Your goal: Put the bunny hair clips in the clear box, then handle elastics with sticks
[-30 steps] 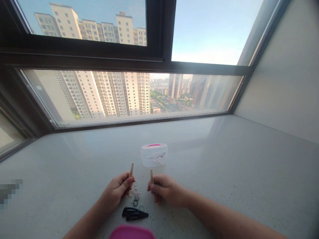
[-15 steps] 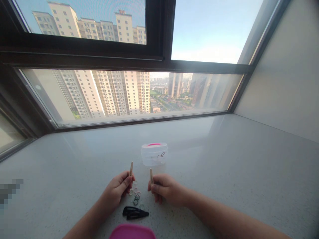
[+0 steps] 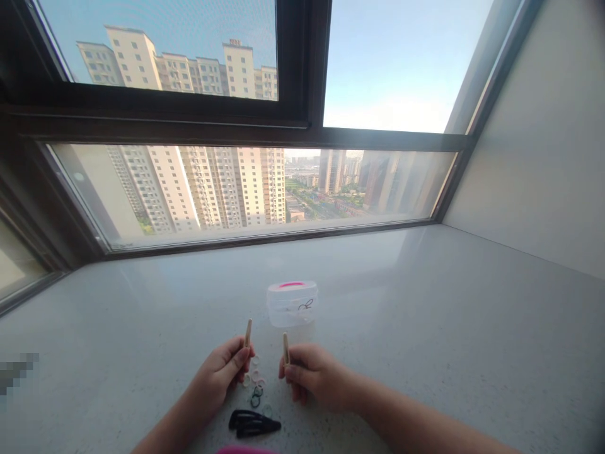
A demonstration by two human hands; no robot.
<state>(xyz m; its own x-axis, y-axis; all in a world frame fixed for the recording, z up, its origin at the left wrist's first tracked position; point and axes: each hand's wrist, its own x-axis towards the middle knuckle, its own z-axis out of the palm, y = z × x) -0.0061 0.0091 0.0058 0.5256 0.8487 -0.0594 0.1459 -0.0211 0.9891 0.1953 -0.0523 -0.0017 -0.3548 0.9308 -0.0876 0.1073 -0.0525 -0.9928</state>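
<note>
My left hand (image 3: 224, 367) is closed, pinching a slim beige hair clip (image 3: 248, 333) that points upward. Across a small gap, my right hand (image 3: 312, 373) holds a second beige hair clip (image 3: 285, 349), also upright between thumb and fingers. Several small hair ties (image 3: 256, 379), pale, pink and dark green, lie on the counter between the hands, closest to the left one. Just below them rest black snap hair clips (image 3: 255, 424), overlapping each other. The lower ends of both beige clips are hidden by my fingers.
Beyond my hands stands a clear plastic box (image 3: 292, 306) with a pink strip on top and a dark loop mark on its front. A pink object (image 3: 248, 450) shows at the bottom edge. The speckled pale counter (image 3: 425, 328) meets a window behind and a wall at right.
The camera has tilted up slightly, so everything sits lower in the picture and less of the pink object shows. Both hands keep their grip on the beige clips, nearly still.
</note>
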